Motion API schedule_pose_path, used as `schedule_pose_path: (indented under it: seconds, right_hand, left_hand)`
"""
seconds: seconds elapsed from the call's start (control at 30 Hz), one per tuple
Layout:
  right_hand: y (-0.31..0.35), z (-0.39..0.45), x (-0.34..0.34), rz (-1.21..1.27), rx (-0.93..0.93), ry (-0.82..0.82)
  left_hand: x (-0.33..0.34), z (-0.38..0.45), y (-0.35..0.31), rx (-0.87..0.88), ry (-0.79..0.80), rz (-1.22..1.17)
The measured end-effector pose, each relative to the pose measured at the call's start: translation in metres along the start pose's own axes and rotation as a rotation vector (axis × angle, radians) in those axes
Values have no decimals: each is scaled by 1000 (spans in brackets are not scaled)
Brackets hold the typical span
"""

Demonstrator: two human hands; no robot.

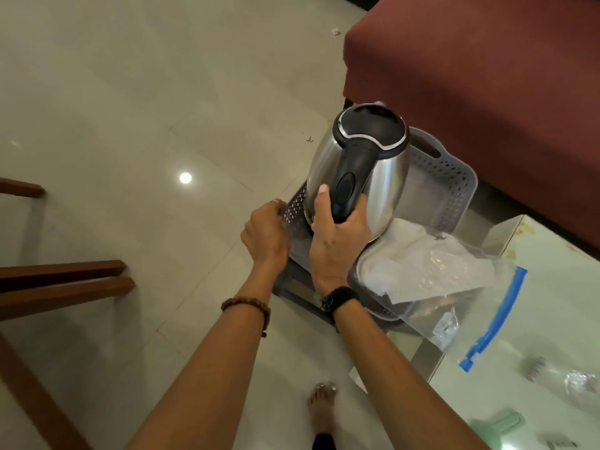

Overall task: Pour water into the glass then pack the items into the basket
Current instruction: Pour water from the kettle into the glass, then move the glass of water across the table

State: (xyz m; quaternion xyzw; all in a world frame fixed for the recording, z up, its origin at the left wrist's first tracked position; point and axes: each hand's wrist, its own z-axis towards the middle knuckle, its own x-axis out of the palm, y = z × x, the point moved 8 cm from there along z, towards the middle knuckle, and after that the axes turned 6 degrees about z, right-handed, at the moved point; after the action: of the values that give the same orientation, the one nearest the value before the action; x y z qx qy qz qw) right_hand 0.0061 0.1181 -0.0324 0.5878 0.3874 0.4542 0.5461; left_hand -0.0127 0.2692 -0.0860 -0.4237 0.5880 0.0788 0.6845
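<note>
Kettle (357, 170) upright over basket (448, 180), handle nearward, right-hand fingers (337, 235) wrapped round it

Maroon sofa (480, 76), wooden chair legs (65, 280)

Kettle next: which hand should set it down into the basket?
Right. The right hand already grips the kettle by its handle above the grey basket, while the left hand holds the basket's near rim.

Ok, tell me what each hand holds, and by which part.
Right hand grips the electric kettle by its black handle. Left hand grips the grey basket by its near-left rim.
</note>
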Motion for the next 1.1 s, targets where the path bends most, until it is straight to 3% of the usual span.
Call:
schedule_pose_path:
  seconds: [0.4,0.5,0.63,0.73,0.9,1.1]
  right_hand:
    - [-33,-27,2,37,117,319]
    - [-36,-31,1,26,184,489]
    - [-25,-32,-31,-85,190,589]
    - [-10,-35,-86,-118,171,567]
    - [19,-29,-232,-195,153,316]
    - [37,-26,-410,-330,178,45]
  left_hand:
    - [4,-9,2,56,10,-19]
    - [8,-30,16,-73,15,-245]
    - [-1,-104,28,-276,-194,-500]
    - [8,-178,7,-230,-181,-573]
    - [61,-293,-66,-159,216,-677]
    - [111,-368,-174,91,512,-645]
